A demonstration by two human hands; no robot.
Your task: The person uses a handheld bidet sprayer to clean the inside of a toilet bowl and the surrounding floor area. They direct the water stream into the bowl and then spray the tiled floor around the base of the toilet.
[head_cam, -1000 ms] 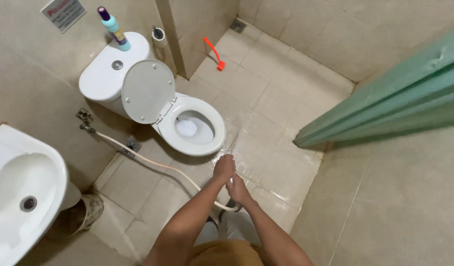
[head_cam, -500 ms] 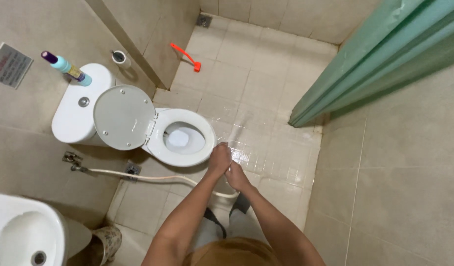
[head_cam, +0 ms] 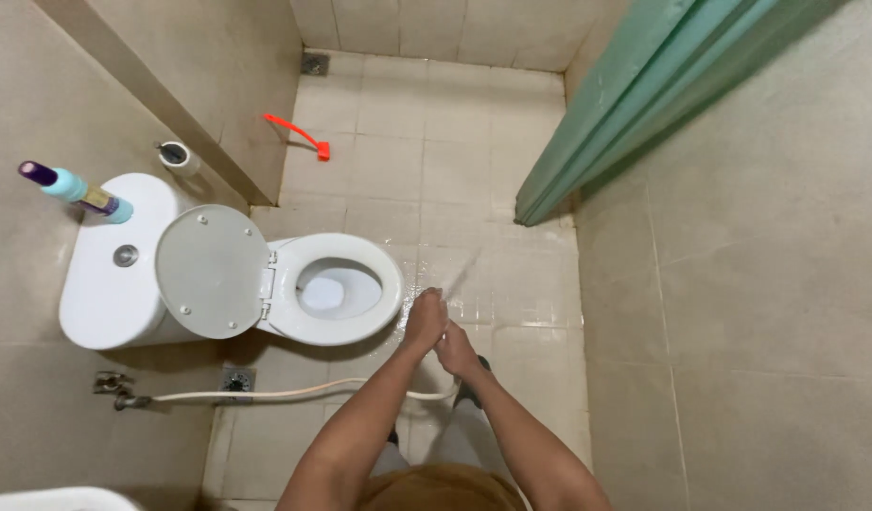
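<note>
**Both hands closed on spray hose beside toilet bowl**

Head view. The left hand [head_cam: 425, 320] was closed in a fist just right of the toilet bowl [head_cam: 334, 287], near its front rim but not touching it. From the top of this fist a thin stream of water [head_cam: 460, 273] ran up and to the right over the floor tiles [head_cam: 427, 142]. The spray head itself was hidden inside the grip; it appeared to be held in this hand, though the nozzle could not be made out. The right hand [head_cam: 458, 353] sat directly behind and against the left, fingers also curled shut, gripping the white hose [head_cam: 285, 394] where it came up from the floor. The hose lay along the tiles below the toilet and ran left to a metal wall valve [head_cam: 114, 388].

The toilet lid [head_cam: 211, 272] stood raised against the white cistern [head_cam: 110, 274]. A bottle with a light blue body and purple cap [head_cam: 75, 189] lay on the cistern top. A roll of paper [head_cam: 176, 154] sat at the wall behind it. An orange-red brush [head_cam: 299, 135] lay on the floor near the far wall, well apart from the hands. A green door [head_cam: 644, 104] stood to the right. The tiles between bowl and door looked wet. The corner of a white basin [head_cam: 58, 499] showed at the lower left edge.
</note>
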